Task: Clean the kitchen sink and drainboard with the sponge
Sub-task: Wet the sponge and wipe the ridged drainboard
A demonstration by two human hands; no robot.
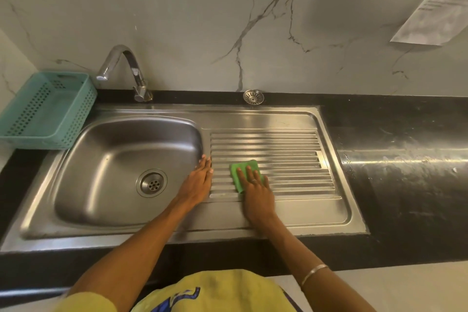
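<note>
Nearest to the camera, the right hand [255, 185] lies flat with fingers spread and presses the green sponge [240, 172] on the ribbed drainboard [291, 159], at its left near part. The hand does not grip; it pushes down with open palm. At 9 o'clock from the sponge, the left hand [200, 177] rests open on the strip between drainboard and sink bowl [114, 159], holding nothing.

I judge the work is in the drainboard step. No foam or wet tracks are clear to see, so I cannot tell how much is already wiped. The ribs at 3 o'clock from the sponge and the bowl seem still to do. Farther, at 11 o'clock, stands the tap [126, 68]
</note>
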